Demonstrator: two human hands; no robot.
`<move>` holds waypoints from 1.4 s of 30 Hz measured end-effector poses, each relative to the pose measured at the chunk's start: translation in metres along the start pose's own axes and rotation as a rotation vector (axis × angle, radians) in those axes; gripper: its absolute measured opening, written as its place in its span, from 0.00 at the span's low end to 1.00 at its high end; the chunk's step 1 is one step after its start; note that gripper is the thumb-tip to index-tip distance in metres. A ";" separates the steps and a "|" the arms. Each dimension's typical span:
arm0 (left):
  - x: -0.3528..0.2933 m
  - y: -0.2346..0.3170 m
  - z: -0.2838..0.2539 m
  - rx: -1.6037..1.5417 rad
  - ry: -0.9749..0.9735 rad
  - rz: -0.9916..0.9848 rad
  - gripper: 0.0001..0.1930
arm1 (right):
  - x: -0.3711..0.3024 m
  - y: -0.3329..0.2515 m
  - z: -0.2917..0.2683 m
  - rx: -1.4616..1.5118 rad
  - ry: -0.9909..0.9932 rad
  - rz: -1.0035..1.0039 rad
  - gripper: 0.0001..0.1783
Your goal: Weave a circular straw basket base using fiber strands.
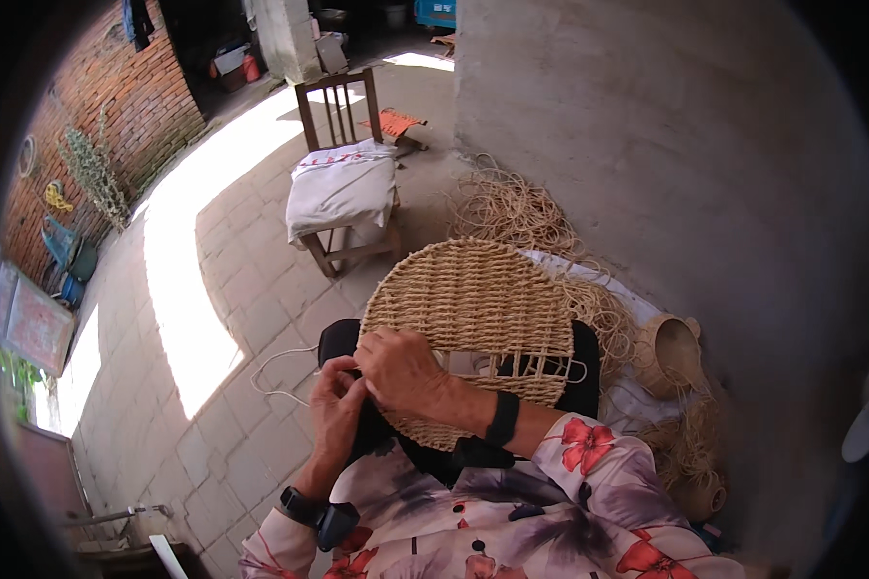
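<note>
The person sat weaving a round straw mat (pixel 468 318), which lay tilted across the lap on a dark cloth (pixel 584 372), its far rim toward a wooden chair (pixel 343 183). Most of the disc was closely woven; near its lower right edge a patch of bare spokes stood open, so by my judgement the work was in the late rounds, with the rim not yet closed.

The right hand (pixel 401 372) lay over the mat's near left edge, fingers curled down onto the weave. The left hand (pixel 336 405) met it just below that edge, fingers pinched together as if on a strand. A thin pale cord (pixel 282 372) trailed from the hands onto the paved floor (pixel 222 318).

The next move, I judged, called for drawing the strand taut and passing it between the spokes at the edge without loosening the earlier rows.

The pinched strand itself was hidden between the two hands, so whether it was the pale cord could not be told. The mat's near rim was covered by the right forearm. Loose straw (pixel 512 207) lay heaped by the concrete wall (pixel 666 145), and a small woven basket (pixel 666 352) sat beside the mat's right edge; other bundles below it were too blurred to name.
</note>
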State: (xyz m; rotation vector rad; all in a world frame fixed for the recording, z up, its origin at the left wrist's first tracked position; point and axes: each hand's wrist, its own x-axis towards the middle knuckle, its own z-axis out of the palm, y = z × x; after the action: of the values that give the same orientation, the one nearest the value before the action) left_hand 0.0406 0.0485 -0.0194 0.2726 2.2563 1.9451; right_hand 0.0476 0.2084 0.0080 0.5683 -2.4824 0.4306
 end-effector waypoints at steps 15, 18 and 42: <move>0.010 0.015 0.002 -0.644 -0.226 -0.462 0.20 | -0.006 0.012 -0.022 0.058 -0.019 -0.086 0.06; 0.010 0.015 0.002 -0.719 -0.242 -0.449 0.20 | -0.001 0.014 -0.027 0.040 -0.048 -0.132 0.07; -0.005 0.004 0.008 0.054 0.055 0.172 0.12 | 0.007 -0.005 -0.011 0.163 -0.201 -0.059 0.15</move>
State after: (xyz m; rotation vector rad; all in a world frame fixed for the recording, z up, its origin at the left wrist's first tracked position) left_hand 0.0476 0.0554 -0.0165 0.4383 2.3960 1.9976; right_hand 0.0488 0.2065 0.0215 0.7828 -2.6281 0.5822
